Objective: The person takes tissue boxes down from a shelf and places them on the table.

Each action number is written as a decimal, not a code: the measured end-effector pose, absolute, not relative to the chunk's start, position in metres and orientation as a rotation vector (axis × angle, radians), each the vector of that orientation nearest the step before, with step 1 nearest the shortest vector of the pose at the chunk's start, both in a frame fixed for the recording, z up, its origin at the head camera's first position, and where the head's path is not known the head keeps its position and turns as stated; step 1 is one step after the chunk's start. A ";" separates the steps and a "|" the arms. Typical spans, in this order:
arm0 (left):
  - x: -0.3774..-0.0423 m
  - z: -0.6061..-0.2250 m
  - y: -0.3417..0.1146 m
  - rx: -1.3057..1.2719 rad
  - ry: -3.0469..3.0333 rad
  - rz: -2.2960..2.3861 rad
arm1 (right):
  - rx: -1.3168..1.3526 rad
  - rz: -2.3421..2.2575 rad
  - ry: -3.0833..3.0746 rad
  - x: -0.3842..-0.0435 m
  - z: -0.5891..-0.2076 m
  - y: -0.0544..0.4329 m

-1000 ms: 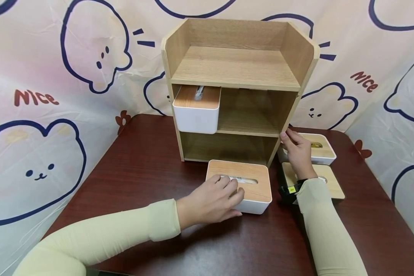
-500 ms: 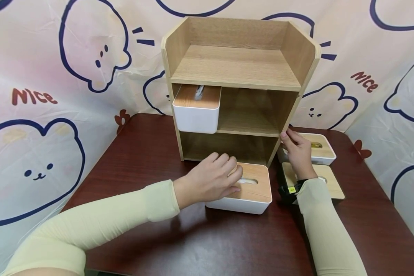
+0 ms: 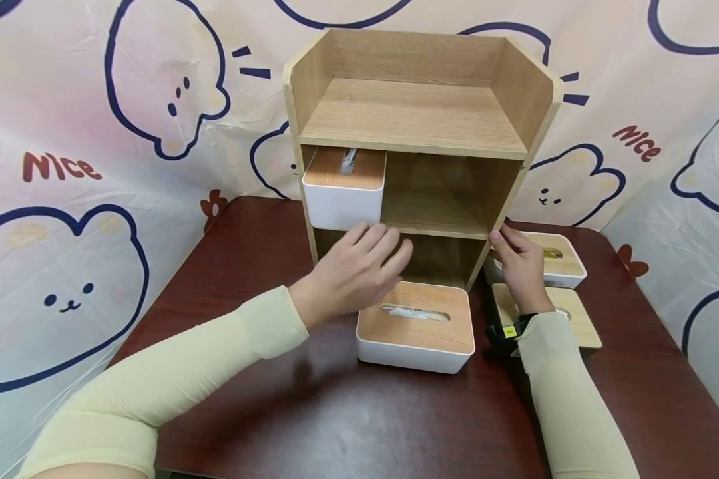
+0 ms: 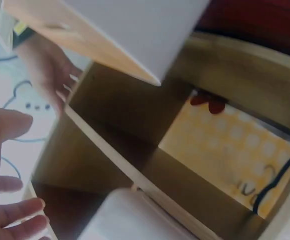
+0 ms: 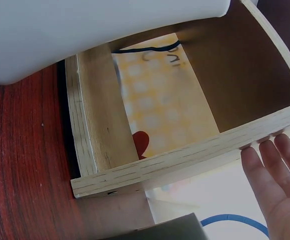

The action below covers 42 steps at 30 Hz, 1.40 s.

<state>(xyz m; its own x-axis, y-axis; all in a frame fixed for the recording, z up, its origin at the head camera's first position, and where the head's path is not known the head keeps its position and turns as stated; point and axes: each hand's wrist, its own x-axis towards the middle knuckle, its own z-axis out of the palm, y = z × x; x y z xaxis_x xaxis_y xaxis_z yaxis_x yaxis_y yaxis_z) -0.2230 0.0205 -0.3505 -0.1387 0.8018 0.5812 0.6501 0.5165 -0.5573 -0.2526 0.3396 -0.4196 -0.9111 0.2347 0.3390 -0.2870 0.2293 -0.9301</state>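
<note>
My left hand [image 3: 359, 266] hovers in front of the wooden shelf unit [image 3: 419, 143], fingers loosely bent with nothing between them. Just beneath it, a white tissue box [image 3: 416, 356] with a wood-look lid sits on the table, tissue showing in its slot. Another tissue box [image 3: 344, 199] stands in the left part of the middle shelf, its front jutting past the shelf edge. My right hand [image 3: 521, 266] touches the unit's right side panel; in the right wrist view its fingers [image 5: 267, 165] lie straight, fingertips against the panel's outer face.
Right of the unit stand a white tissue box [image 3: 566, 266] and a dark one with a pale lid [image 3: 578, 319], partly hidden by the right arm. All rest on a dark red table [image 3: 263, 412]. A patterned cloth [image 3: 66, 266] hangs behind and on both sides.
My left hand has lifted off the tissue box on the table and moved up toward the shelf unit. That box has stayed in place; my right hand remains at the side panel.
</note>
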 end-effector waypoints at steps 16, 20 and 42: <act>-0.244 -0.323 0.042 -0.968 -1.863 0.313 | 0.029 1.704 -2.119 -0.253 -0.420 0.340; -0.248 -0.321 0.044 -0.907 -1.937 0.349 | 0.034 1.724 -2.111 -0.254 -0.420 0.339; -0.263 -0.321 0.045 -0.673 -2.125 0.475 | -0.009 1.698 -2.140 -0.251 -0.419 0.339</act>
<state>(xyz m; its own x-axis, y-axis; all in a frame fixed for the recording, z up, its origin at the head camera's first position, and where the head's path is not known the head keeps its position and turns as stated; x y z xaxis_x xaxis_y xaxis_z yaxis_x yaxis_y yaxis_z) -0.2632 0.0445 -0.3207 -0.5068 0.6129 0.6063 0.2961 0.7842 -0.5452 -0.2509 0.3391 -0.4191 -0.9170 0.2529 0.3085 -0.2429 0.2595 -0.9347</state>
